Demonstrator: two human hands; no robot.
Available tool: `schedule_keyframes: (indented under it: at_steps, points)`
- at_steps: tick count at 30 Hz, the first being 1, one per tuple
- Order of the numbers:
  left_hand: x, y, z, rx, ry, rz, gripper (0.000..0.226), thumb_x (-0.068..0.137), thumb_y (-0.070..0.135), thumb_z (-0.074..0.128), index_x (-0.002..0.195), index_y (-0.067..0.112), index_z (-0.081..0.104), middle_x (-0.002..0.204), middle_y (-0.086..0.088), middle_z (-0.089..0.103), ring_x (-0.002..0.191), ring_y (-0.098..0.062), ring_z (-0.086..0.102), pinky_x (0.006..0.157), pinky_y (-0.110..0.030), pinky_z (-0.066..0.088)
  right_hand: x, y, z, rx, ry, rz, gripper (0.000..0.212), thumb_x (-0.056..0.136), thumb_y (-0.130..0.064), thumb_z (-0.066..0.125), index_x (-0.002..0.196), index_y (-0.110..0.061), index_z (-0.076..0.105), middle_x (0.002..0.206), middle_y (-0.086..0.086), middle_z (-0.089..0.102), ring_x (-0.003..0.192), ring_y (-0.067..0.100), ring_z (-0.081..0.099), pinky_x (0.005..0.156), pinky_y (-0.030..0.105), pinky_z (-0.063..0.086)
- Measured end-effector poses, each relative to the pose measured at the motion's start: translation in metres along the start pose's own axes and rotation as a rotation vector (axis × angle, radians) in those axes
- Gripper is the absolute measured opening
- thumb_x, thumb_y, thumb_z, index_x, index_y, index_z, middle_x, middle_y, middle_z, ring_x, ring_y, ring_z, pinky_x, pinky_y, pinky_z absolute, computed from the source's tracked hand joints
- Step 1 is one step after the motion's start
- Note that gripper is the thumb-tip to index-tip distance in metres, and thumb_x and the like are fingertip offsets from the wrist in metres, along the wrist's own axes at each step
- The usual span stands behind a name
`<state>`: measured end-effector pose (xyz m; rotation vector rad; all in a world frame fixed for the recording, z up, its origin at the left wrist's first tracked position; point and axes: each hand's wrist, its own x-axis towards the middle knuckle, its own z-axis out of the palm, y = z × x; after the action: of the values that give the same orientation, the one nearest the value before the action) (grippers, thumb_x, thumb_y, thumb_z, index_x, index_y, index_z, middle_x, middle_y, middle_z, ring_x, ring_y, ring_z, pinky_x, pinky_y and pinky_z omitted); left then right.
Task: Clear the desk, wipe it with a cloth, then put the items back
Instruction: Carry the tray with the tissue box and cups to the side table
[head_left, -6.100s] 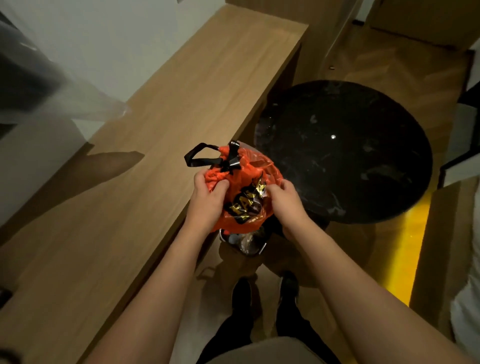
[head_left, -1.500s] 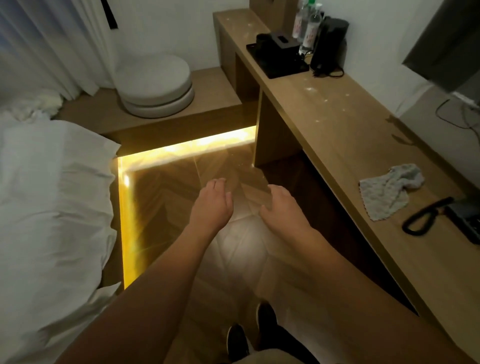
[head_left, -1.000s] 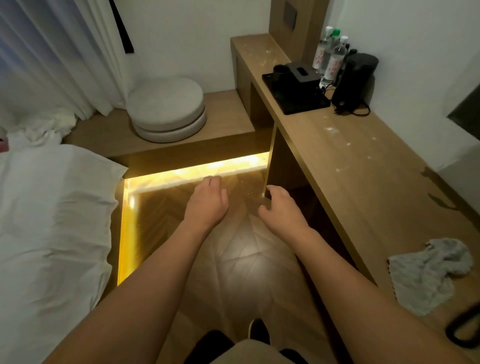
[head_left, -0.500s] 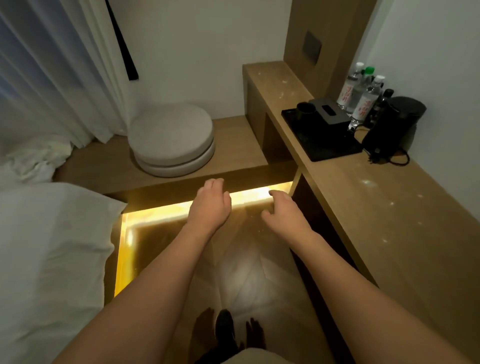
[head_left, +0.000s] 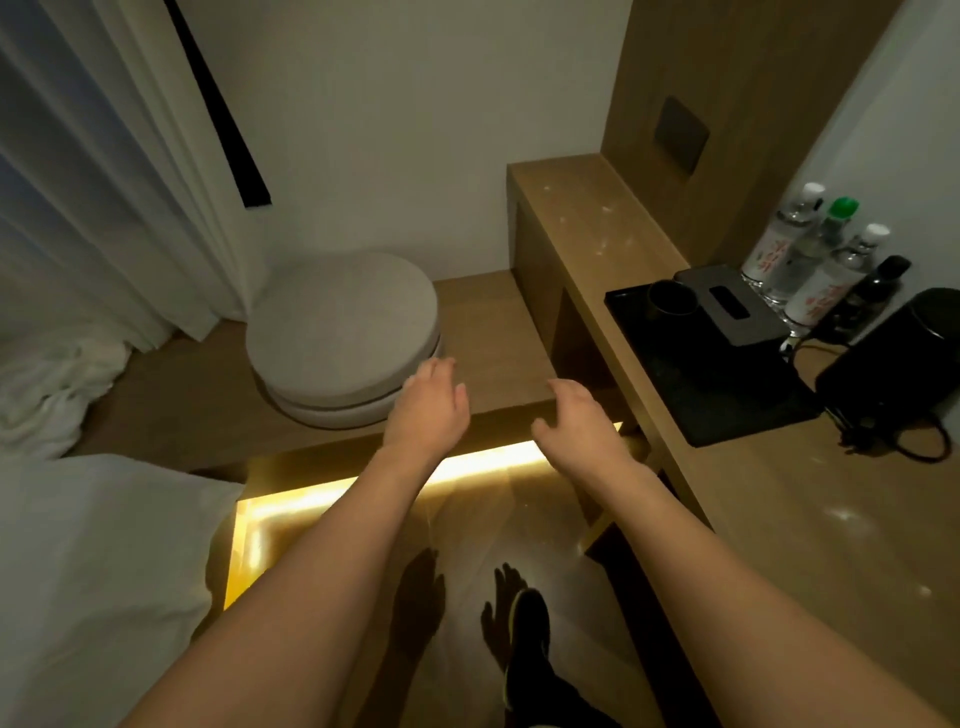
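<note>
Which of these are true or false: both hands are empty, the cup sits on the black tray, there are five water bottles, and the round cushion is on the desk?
1. Both hands are empty. True: the left hand and right hand hold nothing.
2. The cup sits on the black tray. True.
3. Five water bottles stand there. False: three water bottles show.
4. The round cushion is on the desk. False: it lies on the low platform beside it.

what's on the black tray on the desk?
On the black tray sit a dark cup at its far corner and a dark tissue box beside it. The box hides the tray's far right edge, so whether the water bottles stand on it or behind can't be told.
</note>
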<state>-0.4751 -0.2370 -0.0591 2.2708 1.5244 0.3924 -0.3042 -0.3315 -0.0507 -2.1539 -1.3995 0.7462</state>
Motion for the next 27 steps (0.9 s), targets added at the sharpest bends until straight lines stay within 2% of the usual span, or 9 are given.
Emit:
schedule_keyframes:
  at_steps: [10, 17, 27]
  points:
    - [0.17, 0.028, 0.011, 0.004, -0.003, 0.038, 0.043, 0.103, 0.023, 0.044, 0.14, 0.003, 0.049, 0.139, -0.019, 0.052, 0.126, -0.035, 0.052, 0.106, -0.041, 0.04, 0.151, -0.001, -0.064, 0.033, 0.023, 0.014, 0.063, 0.096, -0.024, 0.059, 0.152, -0.02, 0.031, 0.157, 0.002, 0.032, 0.141, 0.022, 0.038, 0.112, 0.037, 0.038]
    - [0.274, 0.035, 0.039, 0.0, -0.105, 0.135, 0.046, 0.103, 0.026, 0.044, 0.144, 0.005, 0.047, 0.143, -0.017, 0.049, 0.131, -0.032, 0.049, 0.112, -0.043, 0.039, 0.232, 0.005, -0.075, 0.046, 0.034, 0.12, 0.062, 0.096, -0.024, 0.058, 0.152, -0.019, 0.032, 0.154, 0.005, 0.036, 0.138, 0.024, 0.041, 0.112, 0.044, 0.041]
    - [0.434, 0.067, 0.068, -0.031, -0.287, 0.389, 0.047, 0.105, 0.028, 0.041, 0.147, 0.009, 0.044, 0.147, -0.01, 0.048, 0.133, -0.026, 0.046, 0.113, -0.038, 0.037, 0.339, 0.014, -0.098, 0.088, 0.174, 0.384, 0.062, 0.096, -0.026, 0.053, 0.153, -0.017, 0.029, 0.156, 0.004, 0.034, 0.139, 0.022, 0.037, 0.109, 0.031, 0.032]
